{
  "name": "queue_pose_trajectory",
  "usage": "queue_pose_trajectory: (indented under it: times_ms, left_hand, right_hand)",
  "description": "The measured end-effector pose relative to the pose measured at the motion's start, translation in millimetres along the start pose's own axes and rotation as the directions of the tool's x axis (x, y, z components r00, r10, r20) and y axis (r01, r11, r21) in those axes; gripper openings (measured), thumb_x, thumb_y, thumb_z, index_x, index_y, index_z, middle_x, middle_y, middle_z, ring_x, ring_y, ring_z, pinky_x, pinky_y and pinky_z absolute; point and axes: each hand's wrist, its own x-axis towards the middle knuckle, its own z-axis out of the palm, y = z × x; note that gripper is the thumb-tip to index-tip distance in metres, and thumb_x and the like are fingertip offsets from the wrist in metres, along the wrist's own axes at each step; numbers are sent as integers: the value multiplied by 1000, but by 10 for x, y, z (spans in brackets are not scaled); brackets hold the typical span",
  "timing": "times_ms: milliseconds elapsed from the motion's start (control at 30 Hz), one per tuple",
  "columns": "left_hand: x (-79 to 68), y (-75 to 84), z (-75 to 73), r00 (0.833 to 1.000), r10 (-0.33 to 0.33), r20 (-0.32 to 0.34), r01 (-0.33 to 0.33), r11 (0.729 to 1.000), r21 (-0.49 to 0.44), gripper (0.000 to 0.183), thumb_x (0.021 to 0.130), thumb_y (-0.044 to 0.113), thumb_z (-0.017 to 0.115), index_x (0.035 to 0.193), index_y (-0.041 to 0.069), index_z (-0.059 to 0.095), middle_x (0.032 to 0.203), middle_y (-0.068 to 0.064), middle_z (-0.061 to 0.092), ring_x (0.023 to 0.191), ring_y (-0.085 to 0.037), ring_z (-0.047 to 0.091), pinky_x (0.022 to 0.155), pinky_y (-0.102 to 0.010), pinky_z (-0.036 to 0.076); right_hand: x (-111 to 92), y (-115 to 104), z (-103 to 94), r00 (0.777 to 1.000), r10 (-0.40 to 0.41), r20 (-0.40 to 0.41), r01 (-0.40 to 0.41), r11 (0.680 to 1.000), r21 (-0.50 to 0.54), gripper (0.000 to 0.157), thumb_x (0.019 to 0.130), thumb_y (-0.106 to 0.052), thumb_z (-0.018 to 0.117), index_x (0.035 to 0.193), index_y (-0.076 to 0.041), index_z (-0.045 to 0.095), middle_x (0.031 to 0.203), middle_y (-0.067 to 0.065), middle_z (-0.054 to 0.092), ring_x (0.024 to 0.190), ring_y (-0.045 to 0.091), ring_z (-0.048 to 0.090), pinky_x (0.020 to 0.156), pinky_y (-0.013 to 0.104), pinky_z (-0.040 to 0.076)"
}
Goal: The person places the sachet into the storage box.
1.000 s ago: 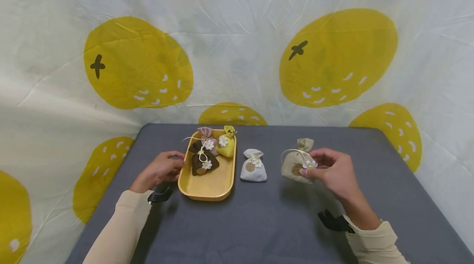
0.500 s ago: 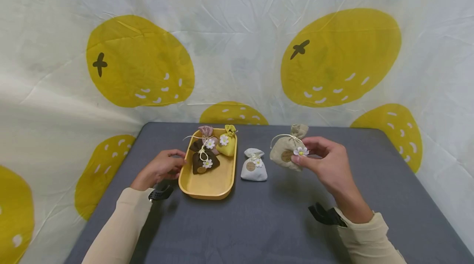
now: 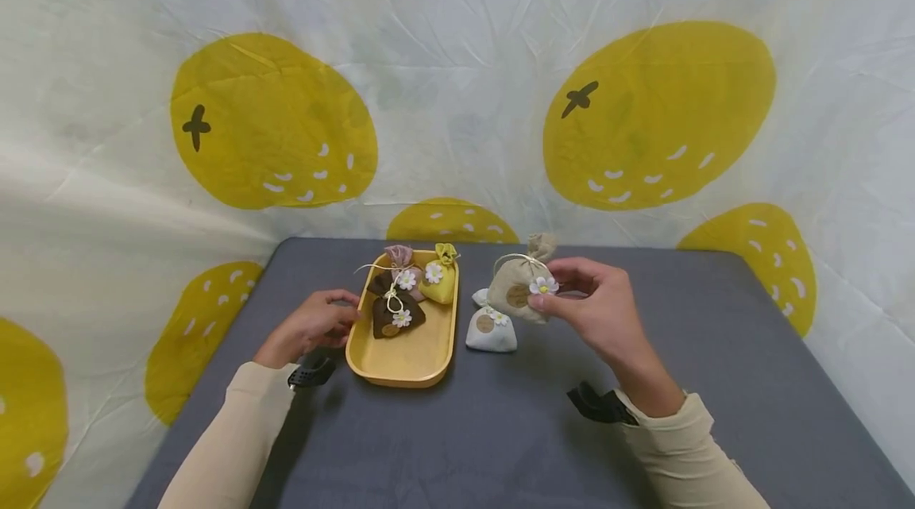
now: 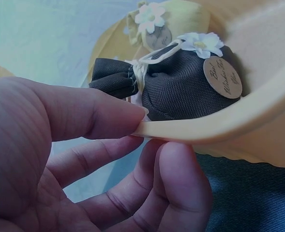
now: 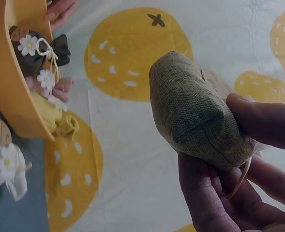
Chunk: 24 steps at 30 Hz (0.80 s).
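My right hand (image 3: 596,298) pinches a beige cloth sachet (image 3: 511,287) by its side, thumb near the white flower, and holds it raised above the table. In the head view this sachet overlaps the top of a white sachet (image 3: 491,330) lying on the table. My left hand (image 3: 318,322) grips the left rim of a yellow tray (image 3: 400,374), thumb over the rim and fingers beneath, as the left wrist view shows. Inside the tray lie a dark brown sachet (image 3: 396,316), a pink sachet (image 3: 400,256) and a yellow sachet (image 3: 439,283), each with a white flower.
A dark grey cloth covers the table (image 3: 457,445). Behind it hangs a pale curtain (image 3: 457,120) printed with large yellow fruit. The white sachet stands between the tray and my right hand's side of the table.
My right hand has lifted the beige sachet and carried it left, from right of the white sachet to over its top. The left hand keeps its place at the tray rim.
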Motion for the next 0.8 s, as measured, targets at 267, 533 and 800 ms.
queue_pose_trajectory:
  times_ms: [267,533,800]
  left_hand:
    - [24,-58,-1,1000,-11,-16,11,1000,-25,34,94,7,67,126,0,59,77,-3,68,65,-14,63,61,-29,56]
    - [23,-31,18,1000,-4,-20,4,1000,12,36,96,10,66,130,0,58,81,-3,68,66,-13,62,62,-29,55]
    - [32,-17,14,999,-23,-41,24,999,25,34,96,11,66,129,1,60,81,-4,69,67,-14,63,62,-30,56]
  right_hand:
    - [105,-28,253,999,-7,47,5,1000,30,38,74,0,90,109,0,76,88,1,76,75,17,75,68,30,63]
    - [152,-42,437,999,1,48,-2,1000,25,38,73,-1,91,108,0,77,89,14,76,74,19,75,69,29,63]
    - [207,-53,667,1000,-2,27,3,1000,-30,36,72,-4,92,105,-6,79,89,14,77,77,18,73,71,26,61]
